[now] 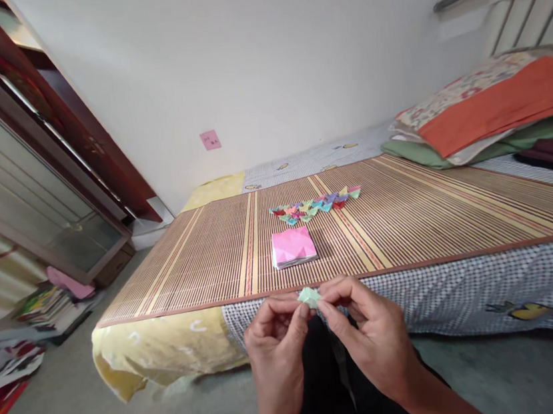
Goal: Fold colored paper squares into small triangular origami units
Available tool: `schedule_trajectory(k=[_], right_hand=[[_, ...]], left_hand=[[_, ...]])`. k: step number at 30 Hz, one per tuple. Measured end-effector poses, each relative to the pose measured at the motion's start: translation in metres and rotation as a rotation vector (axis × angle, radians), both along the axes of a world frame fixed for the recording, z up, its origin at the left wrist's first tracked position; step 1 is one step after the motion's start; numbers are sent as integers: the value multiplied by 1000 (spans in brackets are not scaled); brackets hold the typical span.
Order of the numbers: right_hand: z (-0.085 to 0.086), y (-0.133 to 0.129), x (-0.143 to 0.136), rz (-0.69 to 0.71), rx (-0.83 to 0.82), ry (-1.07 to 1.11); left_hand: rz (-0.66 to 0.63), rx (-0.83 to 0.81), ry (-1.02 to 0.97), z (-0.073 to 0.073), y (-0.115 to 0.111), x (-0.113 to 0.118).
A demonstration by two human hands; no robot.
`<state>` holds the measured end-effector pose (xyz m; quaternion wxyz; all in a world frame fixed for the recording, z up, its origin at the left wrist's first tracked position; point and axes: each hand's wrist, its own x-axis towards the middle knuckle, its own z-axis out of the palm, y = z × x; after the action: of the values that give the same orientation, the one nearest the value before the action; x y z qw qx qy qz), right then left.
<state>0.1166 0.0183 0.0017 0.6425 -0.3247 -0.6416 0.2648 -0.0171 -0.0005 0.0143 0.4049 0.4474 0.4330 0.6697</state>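
Between both hands, in front of the bed's near edge, is a small pale green piece of folded paper (310, 297). My left hand (277, 341) pinches its left side with thumb and forefinger. On the right side, my right hand (367, 330) grips it the same way. Beyond them a stack of square paper (293, 245), pink on top, lies on the striped mat. Behind that stack sits a cluster of colourful folded paper pieces (314, 206), in red, yellow, green, blue and purple.
A striped bamboo mat (203, 263) covers the bed. Folded bedding with an orange piece (501, 109) is piled at the right. A white wall (258, 55) stands behind, with a pink paper (210, 140) on it. Books (50, 309) lie at the left by a glass-panelled cabinet (54, 201).
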Motion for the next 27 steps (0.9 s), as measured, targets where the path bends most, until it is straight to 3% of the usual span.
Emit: schedule_trajectory(k=[11,14,22,27], right_hand=[[-4,1,-1,-11,-123,29],[0,3,3,46,-163,-46],[6,1,8,132,-173,-154],[14,2,13,259,-229,-199]], left_hand=[[26,-49,-22,-1,-1,0],[15,-45,-5,-1,1,-1],[-180,-142,-15,3,8,-8],[-153,-128,112,0,5,-10]])
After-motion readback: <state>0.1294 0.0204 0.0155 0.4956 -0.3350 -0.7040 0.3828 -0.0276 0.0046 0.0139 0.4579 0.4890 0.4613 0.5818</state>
